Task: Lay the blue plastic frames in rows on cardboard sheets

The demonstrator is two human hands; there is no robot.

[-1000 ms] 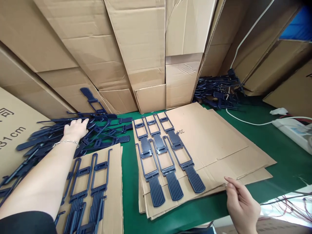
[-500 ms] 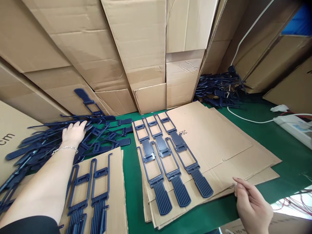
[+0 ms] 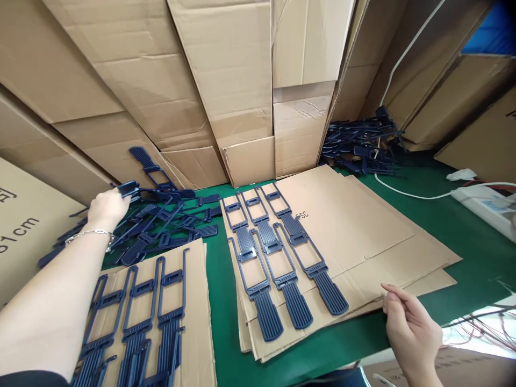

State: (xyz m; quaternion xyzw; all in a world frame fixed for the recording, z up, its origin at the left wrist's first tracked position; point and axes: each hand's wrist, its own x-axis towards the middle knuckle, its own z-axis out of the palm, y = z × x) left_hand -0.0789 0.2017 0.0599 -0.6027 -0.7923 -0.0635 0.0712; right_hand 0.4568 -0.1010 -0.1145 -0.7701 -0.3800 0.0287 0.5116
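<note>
My left hand (image 3: 107, 210) lies at the far end of a tangled pile of dark blue ribbed plastic frame pieces (image 3: 169, 226), its fingers curled around the end of one piece (image 3: 129, 188). Several matching pieces lie in neat rows on a stack of flat cardboard sheets (image 3: 346, 226), and more lie on a second sheet (image 3: 197, 301) near my left forearm. My right hand (image 3: 411, 328) pinches the front edge of the stack, away from the blue pieces.
Tall cardboard sheets (image 3: 226, 70) stand along the back of the green table (image 3: 475, 258). Another blue pile (image 3: 363, 145) sits at the back right. A white cable (image 3: 415, 193) runs to a power strip (image 3: 484, 207). Loose wires (image 3: 484, 328) lie beyond the front right edge.
My left hand has moved left along the pile and curled around a blue piece. My right hand remains at the cardboard edge. The whole view has shifted slightly.
</note>
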